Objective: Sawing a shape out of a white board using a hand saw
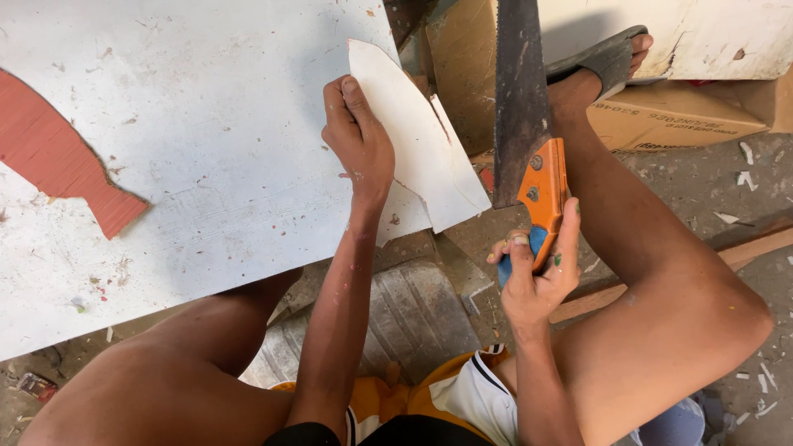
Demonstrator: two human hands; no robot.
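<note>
A dusty floor (710,190) strewn with chips lies under a big white board (206,149). The left hand (357,136) is clamped on a curved white offcut (421,157) at the board's edge, seemingly still joined at its base. The right hand (537,268) is closed round the orange and blue handle of a saw (524,107), its blade beside the offcut. Cardboard boxes (669,116) sit beyond.

Single head-worn view, looking steeply down from just above the person's own arms and knees. The left hand (357,140) lies near frame centre on the white board (190,165); the right hand (537,268) sits lower and to its right, close to the lens. Floor (735,190) fills the right margin.
</note>
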